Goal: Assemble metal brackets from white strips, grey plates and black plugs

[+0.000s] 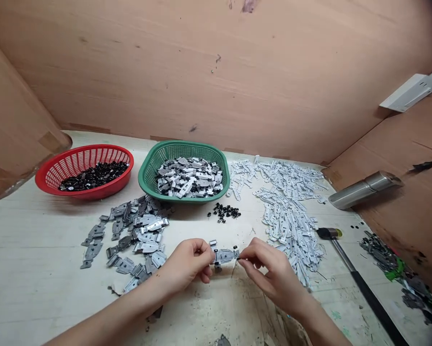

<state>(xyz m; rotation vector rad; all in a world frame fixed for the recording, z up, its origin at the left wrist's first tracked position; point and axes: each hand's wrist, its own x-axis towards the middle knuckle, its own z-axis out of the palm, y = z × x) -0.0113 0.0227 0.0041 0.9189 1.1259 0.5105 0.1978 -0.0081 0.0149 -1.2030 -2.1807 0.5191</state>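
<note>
A grey toy car chassis (223, 256) with small black wheels is held level just above the table, between my two hands. My left hand (192, 262) pinches its wider left end. With thumb and forefinger, my right hand (266, 269) grips the narrow right end, at a small black wheel. Beyond them lies a loose heap of small black wheels (226, 211). Grey chassis pieces (149, 235) are piled left of my left hand, and flat pale plastic pieces (291, 230) spread out past my right hand.
A red basket (125, 180) of black parts and a green basket (183, 198) of grey and white pieces stand at the back. On the right are a hammer (363, 283), a metal cylinder (363, 190) and scattered parts (385, 254). Cardboard walls (216, 96) enclose the table.
</note>
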